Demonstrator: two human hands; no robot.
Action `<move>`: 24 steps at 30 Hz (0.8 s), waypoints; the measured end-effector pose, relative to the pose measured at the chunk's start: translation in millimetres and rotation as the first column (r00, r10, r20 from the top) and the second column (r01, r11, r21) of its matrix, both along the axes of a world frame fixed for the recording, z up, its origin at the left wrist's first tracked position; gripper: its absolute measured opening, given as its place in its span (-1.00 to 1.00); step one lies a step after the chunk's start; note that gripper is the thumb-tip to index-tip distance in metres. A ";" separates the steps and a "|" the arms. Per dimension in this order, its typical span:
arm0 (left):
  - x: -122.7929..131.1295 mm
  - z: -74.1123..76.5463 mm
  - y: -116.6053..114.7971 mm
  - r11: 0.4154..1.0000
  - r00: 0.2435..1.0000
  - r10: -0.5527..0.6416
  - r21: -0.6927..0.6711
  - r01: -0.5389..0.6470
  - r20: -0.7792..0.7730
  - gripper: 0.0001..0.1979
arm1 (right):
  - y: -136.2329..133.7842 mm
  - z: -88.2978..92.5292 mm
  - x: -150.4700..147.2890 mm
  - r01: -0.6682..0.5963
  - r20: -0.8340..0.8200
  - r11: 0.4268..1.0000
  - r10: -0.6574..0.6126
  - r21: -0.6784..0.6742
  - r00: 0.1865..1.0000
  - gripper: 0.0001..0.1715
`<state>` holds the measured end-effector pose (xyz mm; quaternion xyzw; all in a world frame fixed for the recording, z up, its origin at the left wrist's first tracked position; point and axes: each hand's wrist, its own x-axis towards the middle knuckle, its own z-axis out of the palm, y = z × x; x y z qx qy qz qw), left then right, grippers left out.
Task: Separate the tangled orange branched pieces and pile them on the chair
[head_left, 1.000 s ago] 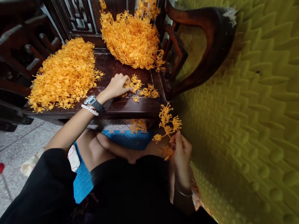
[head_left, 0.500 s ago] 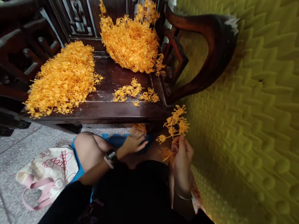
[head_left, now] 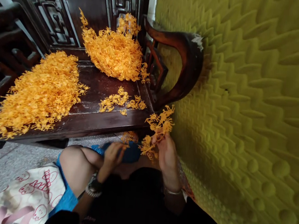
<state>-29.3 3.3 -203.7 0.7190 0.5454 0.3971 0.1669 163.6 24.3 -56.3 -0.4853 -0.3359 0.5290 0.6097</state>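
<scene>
My right hand [head_left: 169, 153] grips a branching cluster of orange plastic pieces [head_left: 161, 121], held up just off the bench's front corner. Lower and to the left, my left hand [head_left: 113, 156] is closed, slightly blurred, with a small orange plastic piece [head_left: 126, 146] at its fingertips. Below the bench edge, near that hand, more orange pieces [head_left: 129, 136] show in part. A few loose orange clusters [head_left: 116, 99] lie on the dark wooden bench [head_left: 94, 82]. Behind them rises one large orange heap [head_left: 115, 53]; another heap [head_left: 41, 92] covers the left end.
A curved wooden armrest [head_left: 192, 63] bounds the bench on the right, beside a yellow-green embossed wall panel [head_left: 243, 116]. On the floor to my left lies a white cloth bag [head_left: 35, 189] with red drawings and pink straps. Something blue [head_left: 132, 153] sits beneath the bench front.
The view has swung right, shifting the bench leftward. My left hand went from spread fingers to a pinch with a small orange piece. My right hand still holds its orange cluster, now turned differently.
</scene>
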 end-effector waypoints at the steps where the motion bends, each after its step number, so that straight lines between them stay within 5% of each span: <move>1: -10.7 21.1 6.1 0.992 0.995 0.094 0.082 -0.096 0.028 -0.82 | -0.2 0.5 -1.2 -0.037 -0.013 0.999 0.037 0.004 0.999 -0.58; 4: -36.0 84.3 36.4 0.838 0.921 0.381 0.392 -0.379 0.075 -0.84 | -3.6 2.4 -5.6 -0.151 -0.077 0.989 0.151 0.005 0.986 -0.62; 6: -43.5 114.4 60.0 0.828 0.900 0.436 0.389 -0.403 0.006 -0.82 | -7.3 3.9 -9.0 -0.189 -0.090 0.982 0.190 0.023 0.978 -0.66; 8: -45.6 128.3 80.5 0.852 0.888 0.455 0.326 -0.409 -0.075 -0.79 | -11.0 5.7 -12.4 -0.200 -0.073 0.979 0.203 0.048 0.976 -0.70; 15: -46.7 116.3 104.7 0.915 0.924 0.364 0.227 -0.332 -0.115 -0.62 | -16.9 9.7 -21.2 -0.211 -0.060 0.976 0.215 0.058 0.975 -0.75; 20: -10.1 127.2 61.8 0.909 0.900 0.168 0.289 -0.299 0.402 -0.64 | -17.3 4.7 -31.9 -0.172 -0.144 0.982 0.182 0.076 0.973 -0.70; 22: 13.0 128.5 40.2 0.980 0.839 -0.015 0.175 -0.097 0.544 -0.56 | -16.3 3.2 -39.0 -0.175 -0.140 0.983 0.182 0.061 0.973 -0.68; 24: 32.2 125.5 25.3 0.997 0.835 -0.036 0.073 -0.005 0.549 -0.59 | -15.7 3.9 -46.9 -0.171 -0.118 0.983 0.177 0.062 0.977 -0.65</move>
